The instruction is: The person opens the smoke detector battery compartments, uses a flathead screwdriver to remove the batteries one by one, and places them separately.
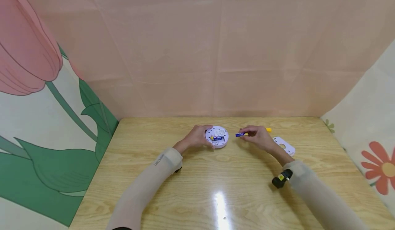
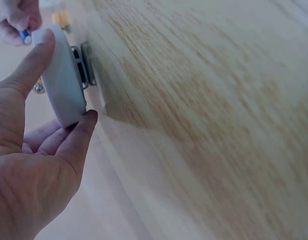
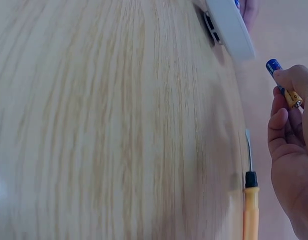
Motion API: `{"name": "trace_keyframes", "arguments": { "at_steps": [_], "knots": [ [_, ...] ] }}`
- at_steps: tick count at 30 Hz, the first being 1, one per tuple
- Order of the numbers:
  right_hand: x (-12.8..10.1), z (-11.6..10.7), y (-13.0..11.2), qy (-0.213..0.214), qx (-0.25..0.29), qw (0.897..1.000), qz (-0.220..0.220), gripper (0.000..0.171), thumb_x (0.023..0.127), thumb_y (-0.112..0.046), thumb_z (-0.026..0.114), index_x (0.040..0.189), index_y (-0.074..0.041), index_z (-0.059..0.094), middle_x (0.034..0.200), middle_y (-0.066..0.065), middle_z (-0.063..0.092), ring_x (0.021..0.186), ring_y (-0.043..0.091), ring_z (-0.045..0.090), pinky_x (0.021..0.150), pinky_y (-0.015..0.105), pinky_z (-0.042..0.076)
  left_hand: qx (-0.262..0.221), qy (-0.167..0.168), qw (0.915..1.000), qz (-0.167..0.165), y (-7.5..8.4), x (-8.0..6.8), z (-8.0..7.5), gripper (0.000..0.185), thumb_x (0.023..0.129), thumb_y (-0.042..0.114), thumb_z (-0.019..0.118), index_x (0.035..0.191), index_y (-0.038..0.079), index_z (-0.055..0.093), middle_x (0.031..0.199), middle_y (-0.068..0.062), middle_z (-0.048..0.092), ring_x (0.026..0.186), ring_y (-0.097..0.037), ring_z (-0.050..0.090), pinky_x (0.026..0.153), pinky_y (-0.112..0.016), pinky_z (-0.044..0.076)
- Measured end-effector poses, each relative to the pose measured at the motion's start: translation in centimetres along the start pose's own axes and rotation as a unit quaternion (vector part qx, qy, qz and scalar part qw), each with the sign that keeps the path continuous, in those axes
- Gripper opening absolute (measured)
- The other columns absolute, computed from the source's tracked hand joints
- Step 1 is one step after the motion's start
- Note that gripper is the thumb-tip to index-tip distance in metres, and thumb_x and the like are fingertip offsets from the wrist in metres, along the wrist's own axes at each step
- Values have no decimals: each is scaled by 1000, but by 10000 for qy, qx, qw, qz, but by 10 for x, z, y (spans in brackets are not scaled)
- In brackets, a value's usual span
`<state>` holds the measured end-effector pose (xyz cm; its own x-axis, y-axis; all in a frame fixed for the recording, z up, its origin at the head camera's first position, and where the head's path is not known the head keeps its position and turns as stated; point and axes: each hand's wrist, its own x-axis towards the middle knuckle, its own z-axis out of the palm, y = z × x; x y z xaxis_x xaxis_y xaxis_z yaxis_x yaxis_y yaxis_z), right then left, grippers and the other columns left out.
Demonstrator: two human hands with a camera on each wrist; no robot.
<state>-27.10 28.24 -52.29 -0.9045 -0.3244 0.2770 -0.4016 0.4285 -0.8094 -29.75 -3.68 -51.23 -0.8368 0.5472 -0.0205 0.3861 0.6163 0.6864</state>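
My left hand (image 1: 196,136) grips a round white device (image 1: 217,145) by its rim, thumb on one side and fingers on the other. Its face with the battery bay is turned up, and a blue and yellow battery (image 1: 217,138) lies at the bay. From the side, the left wrist view shows the device's white wall (image 2: 64,82) and dark parts on its underside. To the right of it, my right hand (image 1: 258,137) pinches a second blue and yellow battery (image 3: 274,67) between thumb and fingers. This battery's blue end points toward the device, with a gap between them.
A screwdriver (image 3: 251,210) with a yellow-orange handle lies on the wooden table (image 1: 197,188) behind the right hand. Close to the right wrist lies a flat white plate (image 1: 288,149) with a round hole. A pink backdrop (image 1: 216,68) rises at the table's far edge.
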Motion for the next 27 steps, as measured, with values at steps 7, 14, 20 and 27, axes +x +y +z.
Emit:
{"name": "trace_keyframes", "arguments": {
  "at_steps": [7, 14, 20, 27],
  "knots": [
    [-6, -14, 13, -11, -166, 9996, 213, 18, 92, -3, 82, 110, 1, 81, 108, 20, 78, 86, 3, 67, 72, 15, 55, -58, 3, 10000, -35, 0, 0, 1, 103, 69, 25, 103, 155, 2, 51, 156, -13, 56, 145, -27, 52, 124, -38, 38],
    [-12, -26, 25, 7, -328, 9984, 467, 22, 91, -2, 82, 112, 3, 79, 105, 20, 77, 82, 7, 66, 68, 16, 55, -81, -13, 9999, -86, 2, -1, 0, 102, 69, 24, 102, 155, 1, 51, 156, -14, 55, 145, -29, 52, 124, -39, 37],
    [-14, -33, 37, 83, -583, 9974, 424, 21, 89, -2, 84, 109, 1, 81, 105, 21, 77, 79, 4, 63, 66, 15, 53, 36, 7, 10000, -85, 3, -1, -1, 102, 69, 26, 102, 155, 2, 51, 155, -13, 57, 144, -28, 53, 125, -39, 36],
    [-16, -40, 39, 71, -810, 9944, 675, 17, 89, -4, 85, 106, -3, 82, 98, 15, 76, 73, 9, 60, 59, 21, 51, -13, -15, 9999, -126, 4, -2, 0, 103, 70, 25, 102, 155, 1, 50, 157, -14, 55, 146, -29, 51, 125, -40, 36]
  ]
}}
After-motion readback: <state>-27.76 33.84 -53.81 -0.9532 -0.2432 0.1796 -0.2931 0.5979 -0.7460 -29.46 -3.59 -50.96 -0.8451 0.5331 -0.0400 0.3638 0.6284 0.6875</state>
